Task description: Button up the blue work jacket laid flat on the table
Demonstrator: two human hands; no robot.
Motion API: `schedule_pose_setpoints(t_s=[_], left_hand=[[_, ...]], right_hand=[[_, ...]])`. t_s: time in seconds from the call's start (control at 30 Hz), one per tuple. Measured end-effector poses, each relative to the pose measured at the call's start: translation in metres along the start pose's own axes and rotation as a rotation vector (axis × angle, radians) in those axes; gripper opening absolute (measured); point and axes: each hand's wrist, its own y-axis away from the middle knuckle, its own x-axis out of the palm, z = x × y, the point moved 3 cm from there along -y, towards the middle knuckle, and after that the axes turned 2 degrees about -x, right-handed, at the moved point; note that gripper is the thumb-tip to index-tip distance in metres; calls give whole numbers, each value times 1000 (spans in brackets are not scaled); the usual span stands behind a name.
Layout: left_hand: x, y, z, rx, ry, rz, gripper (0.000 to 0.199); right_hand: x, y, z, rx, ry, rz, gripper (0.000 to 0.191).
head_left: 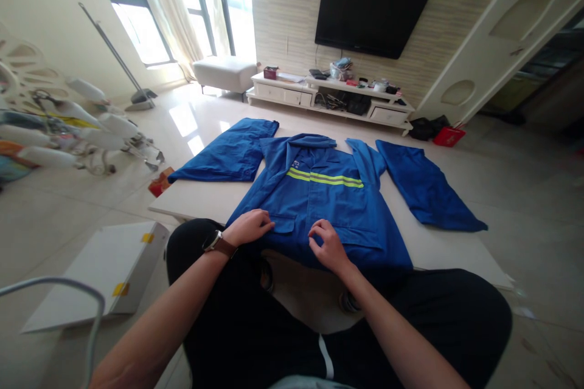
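Observation:
A blue work jacket (331,209) with a yellow-and-grey reflective stripe across its chest is spread over a low white table, its lower edge hanging toward my knees. My left hand (250,226), below a wristwatch (213,241), rests at the jacket's left pocket flap (283,223) with loosely bent fingers. Over the lower front, left of the other pocket flap (360,237), is my right hand (327,245); its fingers are curled, with a gap to the thumb. I see nothing held in either hand. Whether the right fingertips touch the cloth is unclear.
Folded blue garments lie on both sides of the jacket, one at the left (232,149) and one at the right (426,185). The white table (207,197) stands before my knees. A white box (103,264) is on the floor at left, near a grey cable (59,280).

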Motion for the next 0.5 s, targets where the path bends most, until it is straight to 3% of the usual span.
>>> schedule_pose_setpoints(t_s=[0.1,0.17,0.27,0.37,0.5], left_hand=[[-2,-4,10,-26,-25,-36,37],[1,-9,16,-62,-74,58,54],[5,-17,26,-221,-147,254,81],[-1,-29,34,-361,-179,335,98],[-14,-47,47,-280,-236,304,73]], right_hand=[[-31,1,-16,41,216,97,17],[-57,2,-36,140,372,162,26],[-88,12,-72,383,519,377,62],[-100,30,-94,550,542,613,92],[-101,45,-92,575,523,670,90]])
